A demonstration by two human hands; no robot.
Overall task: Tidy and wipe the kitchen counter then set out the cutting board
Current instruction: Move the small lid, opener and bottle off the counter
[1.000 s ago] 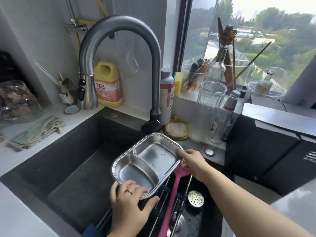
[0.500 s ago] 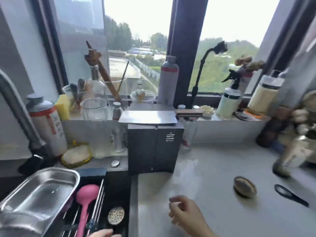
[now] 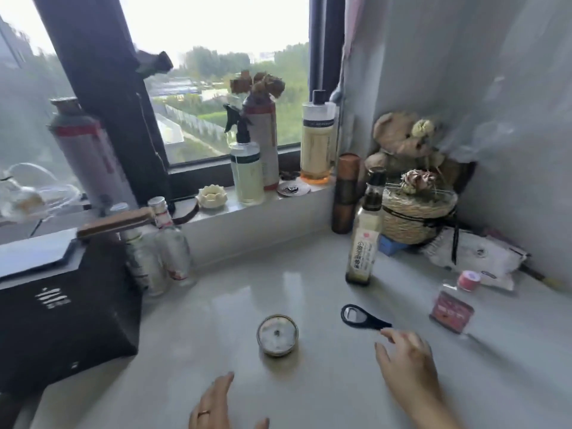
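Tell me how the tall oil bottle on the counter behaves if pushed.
The oil bottle is tall on a narrow base, so a high push probably tips it. Looks like glass, likely fragile. On the glossy counter it may slide.

The left hand (image 3: 213, 407) is cut off by the bottom edge. The black box-shaped appliance (image 3: 62, 305) runs past the left edge. The red-labelled clear jar (image 3: 452, 308) at right is blurred; its label is unreadable.

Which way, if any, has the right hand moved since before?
Yes, rightward: the right hand was left of the round metal tin, now right of it.
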